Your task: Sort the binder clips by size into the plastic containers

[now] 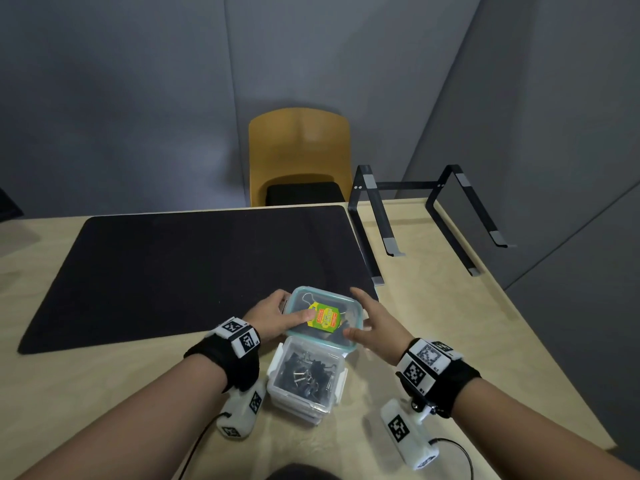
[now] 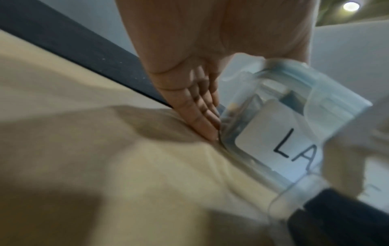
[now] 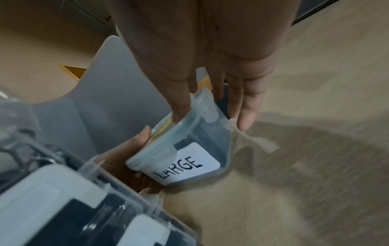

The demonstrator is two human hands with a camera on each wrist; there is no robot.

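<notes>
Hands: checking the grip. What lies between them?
The lidded container marked LARGE: the left hand holds its left side, the right hand is at its right. Head view shows it best.

right hand: thumb on lid | container: label "large" | fingers straight

The head view looks forward and steeply down from above the table, taking in both forearms and a yellow chair beyond the far edge. Each wrist view sits low and very near — the left looks along the left hand, the right along the right hand. All three share one thing — the teal-rimmed container labelled LARGE, seen close beside the fingers.
</notes>
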